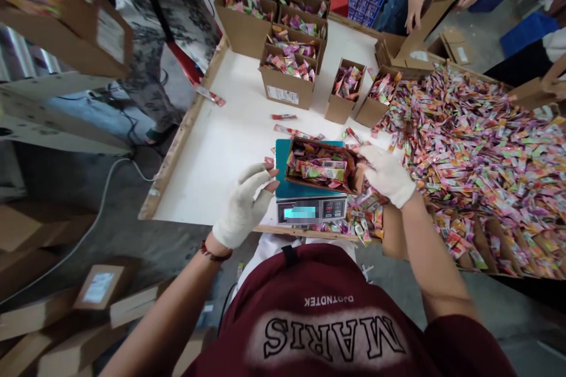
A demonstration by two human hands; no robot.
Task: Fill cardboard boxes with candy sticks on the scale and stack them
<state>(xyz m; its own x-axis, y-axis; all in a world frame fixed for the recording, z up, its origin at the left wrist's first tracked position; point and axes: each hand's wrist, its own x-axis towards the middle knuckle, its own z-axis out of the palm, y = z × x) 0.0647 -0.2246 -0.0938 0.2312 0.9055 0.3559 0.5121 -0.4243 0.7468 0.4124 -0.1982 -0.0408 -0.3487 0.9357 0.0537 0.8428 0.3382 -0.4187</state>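
Observation:
A small cardboard box [319, 182] full of colourful sachets sits on a teal-topped scale [305, 191] at the table's near edge. My right hand [387, 174], in a white fingerless glove, grips the box's right end. My left hand [245, 203], gloved the same way, hovers left of the scale with fingers spread and holds nothing. The scale's display [309, 211] faces me.
A large heap of sachets [477, 147] covers the right side of the white table [221, 141]. Several filled boxes [289, 70] stand at the back. Other people's hands work at a box [424, 12] top right and carry a box [66, 23] top left. Flat cartons [88, 306] lie on the floor.

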